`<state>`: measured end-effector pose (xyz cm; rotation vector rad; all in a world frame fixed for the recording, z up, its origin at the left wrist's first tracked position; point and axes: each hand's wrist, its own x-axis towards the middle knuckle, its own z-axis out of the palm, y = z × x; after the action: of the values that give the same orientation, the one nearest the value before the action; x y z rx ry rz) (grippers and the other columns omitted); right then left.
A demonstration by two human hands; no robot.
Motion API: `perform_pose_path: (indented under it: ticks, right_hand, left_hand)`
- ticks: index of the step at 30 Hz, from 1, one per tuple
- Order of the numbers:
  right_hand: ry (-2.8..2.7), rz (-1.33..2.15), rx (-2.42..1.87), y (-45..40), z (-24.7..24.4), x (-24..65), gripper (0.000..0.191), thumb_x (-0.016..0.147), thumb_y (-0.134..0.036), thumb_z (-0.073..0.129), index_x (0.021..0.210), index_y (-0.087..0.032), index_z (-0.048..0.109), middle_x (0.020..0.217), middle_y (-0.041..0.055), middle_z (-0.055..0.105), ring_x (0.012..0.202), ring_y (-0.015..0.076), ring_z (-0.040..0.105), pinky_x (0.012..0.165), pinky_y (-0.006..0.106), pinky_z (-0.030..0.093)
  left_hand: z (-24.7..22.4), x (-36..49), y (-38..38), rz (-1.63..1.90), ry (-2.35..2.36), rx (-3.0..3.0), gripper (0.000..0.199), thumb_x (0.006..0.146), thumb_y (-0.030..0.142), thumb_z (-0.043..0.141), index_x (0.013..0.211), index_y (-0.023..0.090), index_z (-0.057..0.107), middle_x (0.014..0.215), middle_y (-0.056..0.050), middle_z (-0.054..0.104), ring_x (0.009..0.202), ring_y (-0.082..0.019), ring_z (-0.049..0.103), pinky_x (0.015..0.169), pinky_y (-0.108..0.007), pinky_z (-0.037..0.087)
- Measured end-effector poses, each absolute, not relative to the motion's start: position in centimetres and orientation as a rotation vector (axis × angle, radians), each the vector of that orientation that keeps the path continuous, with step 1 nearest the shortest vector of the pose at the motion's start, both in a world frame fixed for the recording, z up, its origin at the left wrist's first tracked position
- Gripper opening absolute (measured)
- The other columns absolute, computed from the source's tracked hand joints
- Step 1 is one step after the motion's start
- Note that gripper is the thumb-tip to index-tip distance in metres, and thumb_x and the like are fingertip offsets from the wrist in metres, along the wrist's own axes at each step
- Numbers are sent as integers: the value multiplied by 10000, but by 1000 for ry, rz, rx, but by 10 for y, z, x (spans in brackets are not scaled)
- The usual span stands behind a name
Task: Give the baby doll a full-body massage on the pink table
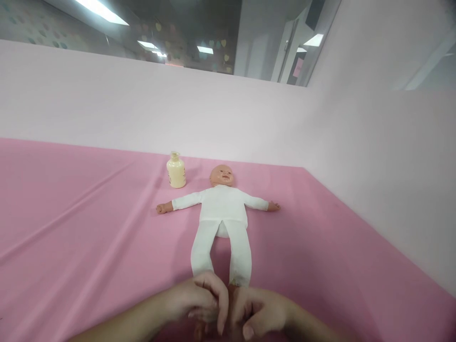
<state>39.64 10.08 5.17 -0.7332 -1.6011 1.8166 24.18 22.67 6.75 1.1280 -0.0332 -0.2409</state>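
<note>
A baby doll [223, 204] in a white top and white trousers lies on its back, arms spread, head away from me. Both my hands are at its feet, low in the view. My left hand [203, 300], with bent fingers, covers the end of one trouser leg; what lies under the fingers is mostly hidden. Against the doll's other foot, my right hand [261, 311] has its fingers curled round, thumb pointing down. The fingers of both hands nearly meet between the legs. A brownish mark shows at that trouser cuff.
A cream pump bottle [176, 172] stands beside the doll's head, to the left. Pink cloth [89, 228], creased at the left, covers the surface. White walls [142, 104] rise behind and at the right, with a window [199, 28] above.
</note>
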Motion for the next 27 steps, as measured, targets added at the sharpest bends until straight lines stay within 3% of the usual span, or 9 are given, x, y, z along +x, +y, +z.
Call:
perform_pose_path:
  ticks: [3,5,8,11,13,15,19,23,27]
  right_hand:
    - [-1299,1578,-996,100,53,398,555,839,-635,472,707,-96,465,603,15,453,501,27,378,489,135,278]
    - [-1268,1213,-1339,102,56,400,459,898,-524,423,709,-106,431,629,13,443,556,31,363,547,143,298]
    - [-1581,570,-1720,109,60,403,319,899,-327,423,676,-100,446,681,29,455,698,67,380,724,207,357]
    - [-1661,354,-1860,114,60,402,141,848,-213,434,856,-142,556,1002,61,525,978,134,429,910,289,377]
    - [-1546,372,-1962,115,57,401,267,832,-211,445,1076,-198,554,1288,61,404,1187,176,360,1009,339,362]
    - [-1449,370,-2064,116,52,401,427,807,-232,475,1234,-241,492,1439,43,221,1322,216,236,1087,394,315]
    - [-1333,421,-2132,118,45,404,581,760,-225,502,1333,-255,413,1494,27,64,1402,237,102,1130,408,283]
    - [-1312,437,-2050,119,47,408,444,777,-221,498,1221,-237,487,1384,44,287,1299,185,299,1088,343,342]
    - [-1232,441,-2000,118,54,412,301,822,-249,462,1112,-195,521,1189,60,455,1083,146,454,934,275,424]
  left_hand:
    - [65,247,236,45,78,1066,178,649,172,477,622,111,642,315,41,268,311,-58,206,405,-197,238]
    - [62,251,244,253,225,1161,180,729,196,478,664,132,633,341,47,292,369,-74,280,526,-222,367]
    - [58,254,261,474,432,1472,220,837,265,444,750,160,618,498,17,429,540,-117,434,706,-276,430]
    - [52,256,276,632,491,1842,190,848,264,450,898,187,616,955,-59,569,972,-190,533,944,-336,393]
    - [44,257,284,650,522,1982,243,833,241,470,1047,215,583,1269,-71,464,1257,-224,391,1097,-377,272]
    - [37,258,287,575,553,2012,325,840,228,460,1160,243,519,1405,-56,350,1360,-217,279,1148,-394,204]
    - [30,260,286,506,499,2045,316,873,229,432,1184,257,480,1387,-44,375,1346,-195,304,1139,-375,237]
    - [35,260,284,517,511,2054,226,883,244,430,1090,247,519,1221,-40,490,1118,-190,476,946,-336,400]
    - [38,259,286,510,535,2054,140,895,242,401,935,219,532,976,-15,550,862,-161,510,770,-293,416]
